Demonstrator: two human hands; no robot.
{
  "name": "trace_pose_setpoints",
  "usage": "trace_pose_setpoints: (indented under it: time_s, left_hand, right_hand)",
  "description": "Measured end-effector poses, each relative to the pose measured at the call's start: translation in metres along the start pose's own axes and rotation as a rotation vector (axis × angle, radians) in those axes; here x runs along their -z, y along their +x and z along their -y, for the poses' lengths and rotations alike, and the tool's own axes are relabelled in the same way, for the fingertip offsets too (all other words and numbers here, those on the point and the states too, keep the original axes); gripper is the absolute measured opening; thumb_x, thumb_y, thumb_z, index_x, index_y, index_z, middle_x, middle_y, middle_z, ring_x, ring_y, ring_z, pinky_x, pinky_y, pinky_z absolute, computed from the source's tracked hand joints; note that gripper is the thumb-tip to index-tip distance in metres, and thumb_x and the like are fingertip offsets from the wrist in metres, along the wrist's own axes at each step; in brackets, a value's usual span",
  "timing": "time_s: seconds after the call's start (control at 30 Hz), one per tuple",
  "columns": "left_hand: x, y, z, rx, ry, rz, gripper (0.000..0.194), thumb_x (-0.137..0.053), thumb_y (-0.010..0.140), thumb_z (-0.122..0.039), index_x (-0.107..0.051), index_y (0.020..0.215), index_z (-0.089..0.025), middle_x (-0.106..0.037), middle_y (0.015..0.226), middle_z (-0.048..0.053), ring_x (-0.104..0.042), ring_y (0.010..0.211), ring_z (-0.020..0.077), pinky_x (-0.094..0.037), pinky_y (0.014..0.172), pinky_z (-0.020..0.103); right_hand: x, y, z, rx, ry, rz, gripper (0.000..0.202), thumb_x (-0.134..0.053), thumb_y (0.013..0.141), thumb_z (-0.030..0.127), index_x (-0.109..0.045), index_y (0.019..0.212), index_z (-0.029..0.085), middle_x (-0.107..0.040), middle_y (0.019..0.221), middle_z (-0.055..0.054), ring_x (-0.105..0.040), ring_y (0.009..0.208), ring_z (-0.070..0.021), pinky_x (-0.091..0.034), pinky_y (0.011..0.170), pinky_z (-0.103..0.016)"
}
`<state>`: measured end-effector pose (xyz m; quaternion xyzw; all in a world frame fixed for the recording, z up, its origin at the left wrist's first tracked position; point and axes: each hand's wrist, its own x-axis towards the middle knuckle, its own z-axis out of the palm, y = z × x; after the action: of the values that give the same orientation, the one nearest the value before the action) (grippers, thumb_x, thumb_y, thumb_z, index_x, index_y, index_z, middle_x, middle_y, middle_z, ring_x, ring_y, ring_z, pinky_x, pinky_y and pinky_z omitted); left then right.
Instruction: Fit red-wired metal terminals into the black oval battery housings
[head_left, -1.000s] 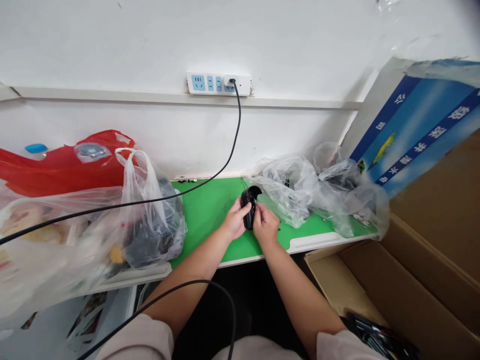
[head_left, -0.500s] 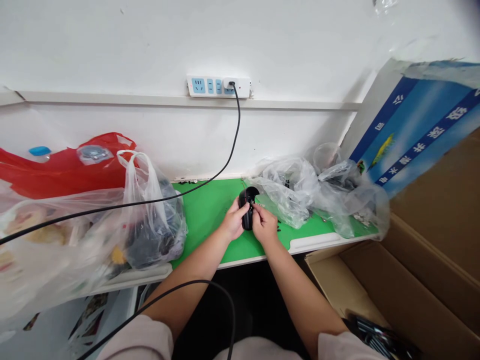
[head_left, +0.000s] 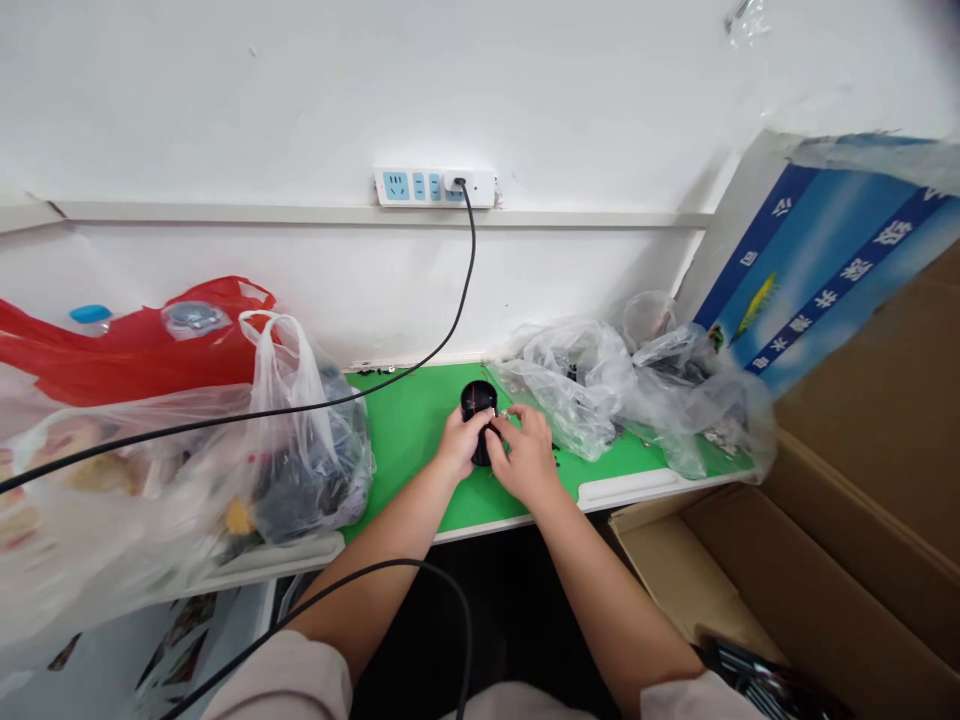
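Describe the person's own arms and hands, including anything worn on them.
The left hand and right hand are bare, without gloves, and no watch or bracelet shows at the wrists. Pale pinkish sleeves end near the elbows, leaving the forearms uncovered.

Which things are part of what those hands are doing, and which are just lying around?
Part of it:
black plastic casing, held in the left hand
right hand, fingers close to the casing
green mat, underneath

Probably just lying around:
red plastic bag
white-handled plastic bag
clear plastic bags on the right, contents unclear
blue-printed carton
open cardboard box
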<state>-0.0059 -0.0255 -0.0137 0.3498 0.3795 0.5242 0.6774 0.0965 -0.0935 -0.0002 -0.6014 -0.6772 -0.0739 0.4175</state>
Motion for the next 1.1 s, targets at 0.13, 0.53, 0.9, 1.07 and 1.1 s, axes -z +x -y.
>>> trace_pose_setpoints:
  time_s: [0.13,0.53,0.9,1.07,1.1]
  left_hand:
    - [0.004,-0.001,-0.009,0.045,-0.043,0.061,0.047,-0.074,0.064,-0.032,-0.051,0.101,-0.017,-0.064,0.079,0.003,-0.063,0.065,0.0156,-0.05,0.059,0.026]
    - [0.007,-0.002,-0.023,0.218,-0.123,0.155,0.035,-0.068,0.069,-0.026,-0.049,0.095,-0.013,-0.062,0.071,0.004,-0.059,0.055,0.0108,-0.048,0.047,0.019]
    - [0.007,-0.006,-0.023,0.176,-0.111,0.227,0.045,-0.07,0.066,-0.029,-0.044,0.101,-0.017,-0.062,0.073,0.002,-0.059,0.054,0.0105,-0.048,0.047,0.019]
    - [0.009,-0.006,-0.022,0.144,-0.099,0.198,0.047,-0.069,0.067,-0.03,-0.043,0.103,-0.017,-0.063,0.074,0.002,-0.06,0.055,0.0114,-0.048,0.048,0.019]
    - [0.009,-0.005,-0.022,0.138,-0.1,0.186,0.046,-0.069,0.067,-0.03,-0.044,0.103,-0.017,-0.063,0.074,0.002,-0.061,0.056,0.0114,-0.048,0.049,0.019]
  right_hand:
    - [0.014,-0.009,-0.002,0.006,0.206,-0.211,0.023,-0.054,0.086,0.024,-0.068,0.103,0.018,-0.053,0.11,-0.013,-0.052,0.108,-0.0238,-0.044,0.093,-0.042]
    - [0.014,-0.065,-0.061,-0.132,0.281,-0.227,0.017,-0.051,0.086,0.018,-0.066,0.094,0.017,-0.057,0.097,-0.009,-0.057,0.094,-0.02,-0.048,0.085,-0.038]
    - [-0.003,-0.06,-0.067,-0.057,-0.096,0.059,0.023,-0.054,0.08,0.016,-0.074,0.092,0.016,-0.048,0.104,-0.014,-0.046,0.098,-0.0258,-0.044,0.087,-0.042]
    - [-0.003,-0.056,-0.063,-0.029,-0.19,0.113,0.02,-0.053,0.082,0.014,-0.073,0.081,0.018,-0.051,0.093,-0.012,-0.046,0.088,-0.024,-0.042,0.078,-0.037]
    - [-0.002,-0.055,-0.06,-0.019,-0.22,0.132,0.019,-0.053,0.082,0.013,-0.072,0.079,0.018,-0.051,0.09,-0.011,-0.045,0.085,-0.0237,-0.041,0.076,-0.037]
